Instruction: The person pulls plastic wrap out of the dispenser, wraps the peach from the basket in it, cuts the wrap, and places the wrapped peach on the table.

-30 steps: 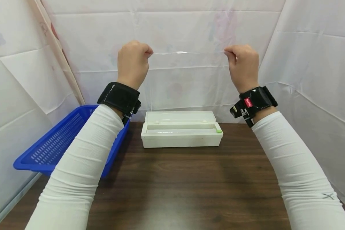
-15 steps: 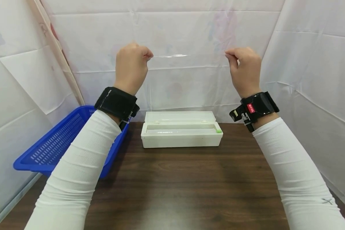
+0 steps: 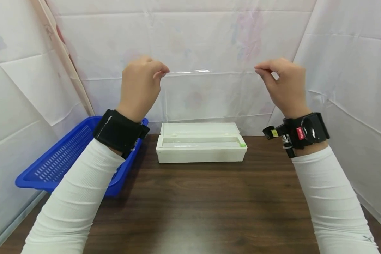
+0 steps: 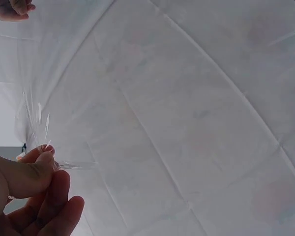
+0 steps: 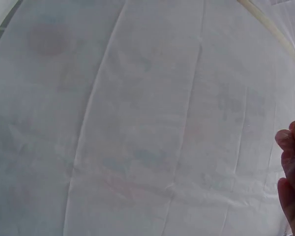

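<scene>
A sheet of clear plastic wrap is stretched between my raised hands, its top edge showing as a thin shiny line. My left hand pinches one corner between thumb and forefinger; the left wrist view shows the wrap bunched at those fingertips. On the other side my right hand pinches the opposite corner. Only part of the right hand shows at the edge of the right wrist view. Below and between the hands, a white plastic wrap dispenser box stands on the table with its lid up.
A blue perforated basket stands at the left, partly behind the left sleeve. The dispenser carries a small green tab at its right end. Whitish sheeting encloses the dark wooden table at the back and sides.
Both hands have come lower and nearer, with the wrap still stretched between them. The right hand has also shifted to the right, so they are slightly farther apart. Box and basket stay put.
</scene>
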The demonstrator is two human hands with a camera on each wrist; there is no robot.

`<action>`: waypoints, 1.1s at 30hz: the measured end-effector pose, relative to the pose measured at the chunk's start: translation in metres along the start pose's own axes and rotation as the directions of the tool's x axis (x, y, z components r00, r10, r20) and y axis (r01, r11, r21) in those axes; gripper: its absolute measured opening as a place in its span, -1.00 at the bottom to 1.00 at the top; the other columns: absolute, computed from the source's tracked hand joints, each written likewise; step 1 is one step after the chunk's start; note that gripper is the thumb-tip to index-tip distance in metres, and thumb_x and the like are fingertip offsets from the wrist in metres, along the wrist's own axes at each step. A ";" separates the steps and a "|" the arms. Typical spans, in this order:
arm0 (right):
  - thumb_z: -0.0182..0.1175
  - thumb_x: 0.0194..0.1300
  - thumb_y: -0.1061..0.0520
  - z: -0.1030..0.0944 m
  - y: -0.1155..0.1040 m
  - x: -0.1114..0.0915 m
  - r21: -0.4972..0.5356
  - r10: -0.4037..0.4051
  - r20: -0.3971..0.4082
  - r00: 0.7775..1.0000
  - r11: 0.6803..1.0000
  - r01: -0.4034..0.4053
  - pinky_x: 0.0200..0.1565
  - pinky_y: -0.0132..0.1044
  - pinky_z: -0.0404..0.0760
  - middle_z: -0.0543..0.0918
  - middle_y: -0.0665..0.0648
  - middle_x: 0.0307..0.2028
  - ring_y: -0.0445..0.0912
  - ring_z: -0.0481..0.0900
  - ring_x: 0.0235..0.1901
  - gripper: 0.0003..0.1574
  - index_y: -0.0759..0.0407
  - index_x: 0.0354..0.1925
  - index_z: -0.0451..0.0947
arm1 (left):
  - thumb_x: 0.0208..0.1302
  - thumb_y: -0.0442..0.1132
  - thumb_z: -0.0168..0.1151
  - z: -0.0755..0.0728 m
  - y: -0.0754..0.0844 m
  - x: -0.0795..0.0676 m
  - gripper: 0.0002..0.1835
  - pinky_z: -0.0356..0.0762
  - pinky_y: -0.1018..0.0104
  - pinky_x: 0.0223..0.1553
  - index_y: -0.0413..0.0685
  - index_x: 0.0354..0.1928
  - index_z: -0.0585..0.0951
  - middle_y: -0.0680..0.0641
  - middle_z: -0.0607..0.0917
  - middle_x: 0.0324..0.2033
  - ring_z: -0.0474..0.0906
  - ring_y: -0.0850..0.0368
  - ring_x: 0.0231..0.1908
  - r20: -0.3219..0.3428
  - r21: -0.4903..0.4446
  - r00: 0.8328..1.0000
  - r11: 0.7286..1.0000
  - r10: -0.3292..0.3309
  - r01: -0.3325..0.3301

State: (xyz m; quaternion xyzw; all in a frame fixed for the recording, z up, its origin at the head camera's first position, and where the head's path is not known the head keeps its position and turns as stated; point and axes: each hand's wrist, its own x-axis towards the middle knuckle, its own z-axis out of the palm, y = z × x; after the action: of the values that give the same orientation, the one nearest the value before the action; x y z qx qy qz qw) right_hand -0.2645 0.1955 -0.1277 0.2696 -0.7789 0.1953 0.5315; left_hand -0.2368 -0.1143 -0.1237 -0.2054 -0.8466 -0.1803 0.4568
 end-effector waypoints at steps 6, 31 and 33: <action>0.25 0.20 0.24 -0.019 -0.007 -0.009 0.027 -0.078 0.032 0.996 0.997 0.077 -0.33 -0.56 0.18 0.72 0.24 -0.36 0.03 0.59 -0.42 -0.84 0.30 -0.27 0.71 | 0.22 -0.44 0.18 -0.010 0.005 -0.015 -0.85 0.45 0.05 -0.27 -0.22 -0.27 0.72 -0.20 0.71 -0.33 0.58 -0.13 -0.26 -0.016 -0.019 0.999 0.999 0.045 -0.045; 0.02 0.33 -0.15 -0.082 -0.021 -0.048 0.415 -0.405 0.397 0.824 0.880 0.232 -0.24 -0.66 0.41 0.67 -0.09 -0.40 -0.44 0.53 -0.34 -0.57 0.09 -0.32 0.68 | -0.02 -0.55 0.34 -0.056 -0.005 -0.063 -0.75 0.35 0.56 -0.44 -0.03 -0.40 0.73 0.13 0.71 -0.44 0.50 0.34 -0.44 0.237 -0.374 0.882 0.876 0.407 -0.304; 0.03 0.33 -0.11 -0.083 -0.021 -0.052 0.456 -0.420 0.425 0.802 0.865 0.211 -0.25 -0.65 0.42 0.66 -0.12 -0.38 -0.42 0.54 -0.35 -0.64 0.04 -0.30 0.67 | -0.03 -0.55 0.35 -0.056 -0.005 -0.067 -0.74 0.35 0.57 -0.45 0.01 -0.40 0.72 0.17 0.70 -0.43 0.51 0.38 -0.44 0.264 -0.404 0.855 0.856 0.447 -0.323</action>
State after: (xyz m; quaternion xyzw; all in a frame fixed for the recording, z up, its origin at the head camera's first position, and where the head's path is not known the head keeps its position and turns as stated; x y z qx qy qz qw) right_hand -0.1762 0.2393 -0.1456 0.5390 -0.7797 0.1731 0.2674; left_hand -0.1668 -0.1591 -0.1520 -0.4783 -0.8093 -0.1899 0.2833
